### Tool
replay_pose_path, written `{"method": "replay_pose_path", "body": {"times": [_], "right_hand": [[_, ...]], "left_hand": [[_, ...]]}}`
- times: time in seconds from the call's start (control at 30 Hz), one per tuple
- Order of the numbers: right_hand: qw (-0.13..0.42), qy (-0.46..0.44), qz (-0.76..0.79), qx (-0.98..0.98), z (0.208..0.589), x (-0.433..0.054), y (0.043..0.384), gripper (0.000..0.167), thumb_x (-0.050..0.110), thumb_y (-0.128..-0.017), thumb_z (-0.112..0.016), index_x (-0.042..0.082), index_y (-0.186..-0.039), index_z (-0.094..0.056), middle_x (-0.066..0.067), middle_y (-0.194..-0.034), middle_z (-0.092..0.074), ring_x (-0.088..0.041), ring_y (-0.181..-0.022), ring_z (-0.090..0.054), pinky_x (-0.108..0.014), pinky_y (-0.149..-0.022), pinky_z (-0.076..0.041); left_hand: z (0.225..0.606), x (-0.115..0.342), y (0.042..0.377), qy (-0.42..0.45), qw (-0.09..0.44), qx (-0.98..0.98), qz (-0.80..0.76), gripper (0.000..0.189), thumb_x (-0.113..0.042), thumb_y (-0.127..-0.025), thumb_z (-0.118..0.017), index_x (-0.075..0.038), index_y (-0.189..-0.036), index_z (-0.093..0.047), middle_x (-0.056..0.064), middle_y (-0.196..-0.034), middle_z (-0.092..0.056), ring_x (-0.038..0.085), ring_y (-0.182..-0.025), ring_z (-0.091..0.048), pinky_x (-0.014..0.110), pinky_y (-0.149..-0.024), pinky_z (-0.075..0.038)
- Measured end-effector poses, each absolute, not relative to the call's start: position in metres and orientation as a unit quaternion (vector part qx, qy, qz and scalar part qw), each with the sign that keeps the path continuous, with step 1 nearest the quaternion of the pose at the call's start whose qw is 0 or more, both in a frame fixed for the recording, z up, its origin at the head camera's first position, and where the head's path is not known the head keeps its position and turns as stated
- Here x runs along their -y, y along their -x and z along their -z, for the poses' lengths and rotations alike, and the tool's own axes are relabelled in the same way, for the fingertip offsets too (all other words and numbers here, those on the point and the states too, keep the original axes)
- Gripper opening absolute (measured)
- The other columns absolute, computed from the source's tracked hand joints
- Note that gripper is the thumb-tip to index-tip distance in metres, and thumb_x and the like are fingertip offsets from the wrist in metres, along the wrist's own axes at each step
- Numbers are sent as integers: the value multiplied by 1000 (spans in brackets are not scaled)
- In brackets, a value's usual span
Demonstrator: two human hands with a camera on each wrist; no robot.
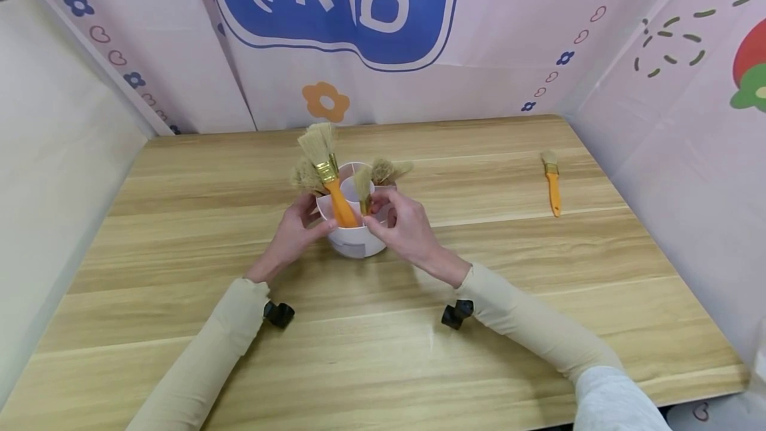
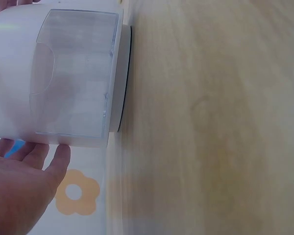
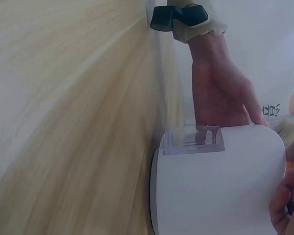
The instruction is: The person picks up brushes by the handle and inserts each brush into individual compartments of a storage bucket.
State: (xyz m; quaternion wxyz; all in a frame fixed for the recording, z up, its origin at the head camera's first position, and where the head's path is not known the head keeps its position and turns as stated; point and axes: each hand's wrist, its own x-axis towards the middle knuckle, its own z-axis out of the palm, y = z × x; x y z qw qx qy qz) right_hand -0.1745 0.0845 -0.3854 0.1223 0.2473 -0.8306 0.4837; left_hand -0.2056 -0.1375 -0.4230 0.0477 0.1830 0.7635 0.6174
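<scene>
A round white divided brush holder [image 1: 353,247] stands upright on the table. My left hand [image 1: 294,228] grips its left side, the thumb near the front rim; in the left wrist view its fingertips [image 2: 63,154] lie against the wall beside a clear drawer [image 2: 78,73]. Over the holder's right part, my right hand [image 1: 407,223] pinches a small paintbrush [image 1: 362,185], bristles up, its lower end hidden by the fingers. An orange-handled paintbrush [image 1: 340,201] leans in the front left compartment with another bristle head behind it. Bristly tufts [image 1: 385,170] stick out at both sides.
Another orange-handled paintbrush [image 1: 553,188] lies on the wooden table [image 1: 479,364] at the right. Printed cloth walls [image 1: 479,85] enclose the back and both sides. A black wrist camera [image 1: 457,313] sits at each sleeve cuff.
</scene>
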Motion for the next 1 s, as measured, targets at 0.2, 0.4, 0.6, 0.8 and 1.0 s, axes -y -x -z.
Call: {"method": "replay_pose_path", "body": {"times": [0.2, 0.4, 0.6, 0.8, 1.0], "right_hand": [[122, -246, -486, 830, 386, -85, 175, 32, 7, -80, -70, -3, -109, -61, -13, -87, -67, -15, -69, -58, -18, -53, -44], [126, -245, -490, 827, 388, -86, 175, 33, 7, -80, -71, -3, -110, -61, -13, -86, -67, -16, -67, -58, -17, -52, -45], [147, -234, -494, 824, 390, -89, 175, 30, 7, -80, -72, -3, -106, -62, -14, -84, -67, -12, -57, -51, -17, -48, -40], [176, -231, -498, 817, 394, -92, 175, 27, 6, -80, -72, -6, -102, -63, -15, -82, -66, -4, -48, -42, -16, -41, -35], [179, -210, -515, 811, 393, -99, 173, 26, 3, -80, -70, -8, -102, -62, -16, -83, -65, 0, -43, -35, -15, -38, -28]], "left_hand": [[422, 137, 204, -178, 48, -765, -617, 74, -6, -85, -63, 1, -147, -24, 21, -151, -32, 34, -139, -31, 50, -113, -31], [422, 138, 204, -175, 49, -767, -616, 74, -6, -85, -63, 2, -147, -24, 21, -151, -31, 34, -140, -31, 50, -113, -32], [422, 137, 204, -177, 47, -763, -620, 74, -5, -84, -63, 2, -147, -25, 20, -150, -33, 34, -139, -33, 49, -113, -32], [421, 138, 205, -174, 53, -761, -623, 73, -7, -84, -63, 1, -146, -26, 20, -150, -33, 33, -139, -33, 50, -114, -31], [421, 138, 205, -175, 53, -761, -622, 74, -6, -84, -63, 1, -147, -25, 19, -151, -32, 33, -139, -33, 50, -113, -31]]}}
